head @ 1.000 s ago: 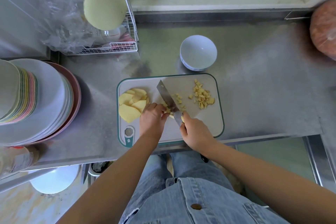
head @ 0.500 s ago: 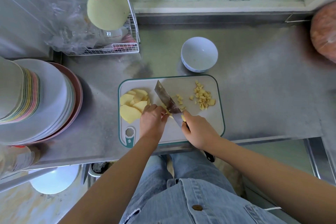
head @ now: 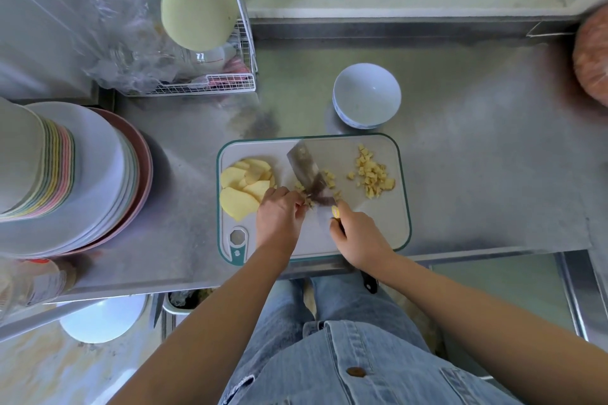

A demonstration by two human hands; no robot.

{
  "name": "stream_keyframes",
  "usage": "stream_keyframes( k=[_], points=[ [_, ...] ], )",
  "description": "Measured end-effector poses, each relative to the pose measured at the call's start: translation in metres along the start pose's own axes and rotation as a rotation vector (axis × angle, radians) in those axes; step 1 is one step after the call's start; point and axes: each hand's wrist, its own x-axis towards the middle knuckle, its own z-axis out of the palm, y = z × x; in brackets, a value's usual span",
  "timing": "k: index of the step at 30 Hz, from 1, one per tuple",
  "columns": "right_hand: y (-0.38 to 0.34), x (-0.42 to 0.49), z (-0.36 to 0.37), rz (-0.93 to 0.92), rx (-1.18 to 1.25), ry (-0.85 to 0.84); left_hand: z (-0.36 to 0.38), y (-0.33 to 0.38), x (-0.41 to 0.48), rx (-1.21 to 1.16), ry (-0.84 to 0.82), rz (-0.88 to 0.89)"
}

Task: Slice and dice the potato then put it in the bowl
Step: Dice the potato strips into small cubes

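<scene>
Pinning pale yellow potato strips (head: 307,200) on the grey plastic cutting board (head: 388,230) under the curled left hand (head: 279,210); gripping the steel cleaver (head: 304,171) in the right hand (head: 358,237), blade just right of the strips, pointing away toward the white ceramic bowl (head: 367,95).

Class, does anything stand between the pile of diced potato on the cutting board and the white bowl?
Nothing visible does. Only bare green-rimmed cutting board and steel counter lie between the pile of yellow diced potato and the empty round white bowl.
</scene>
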Motion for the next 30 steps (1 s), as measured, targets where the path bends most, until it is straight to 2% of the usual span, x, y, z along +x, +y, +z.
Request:
stream_keyframes(
  k=[5, 9, 11, 16, 22, 24, 28, 30],
  points=[
    [0.008, 0.001, -0.012, 0.032, 0.137, 0.075, -0.008, -0.002, -0.003, -0.022, -0.003, 0.028],
    [-0.002, -0.009, -0.010, -0.074, 0.134, 0.037, -0.015, -0.002, -0.009, 0.084, 0.010, 0.033],
    [-0.006, -0.013, 0.001, -0.078, 0.082, 0.003, -0.016, -0.001, -0.012, 0.161, -0.042, 0.018],
    [0.007, -0.014, 0.007, 0.020, 0.056, 0.054, -0.015, 0.000, -0.016, 0.239, -0.122, -0.020],
    [0.040, -0.010, -0.021, 0.165, 0.064, 0.212, -0.013, -0.003, -0.017, 0.342, -0.161, 0.056],
    [0.036, -0.009, -0.022, 0.152, 0.084, 0.207, -0.013, -0.005, -0.018, 0.358, -0.174, 0.071],
    [0.018, -0.011, -0.005, 0.032, 0.061, 0.092, -0.015, -0.005, -0.017, 0.363, -0.192, 0.062],
    [0.019, -0.009, -0.002, 0.061, 0.046, 0.096, -0.016, -0.008, -0.017, 0.385, -0.219, 0.095]
  ],
)
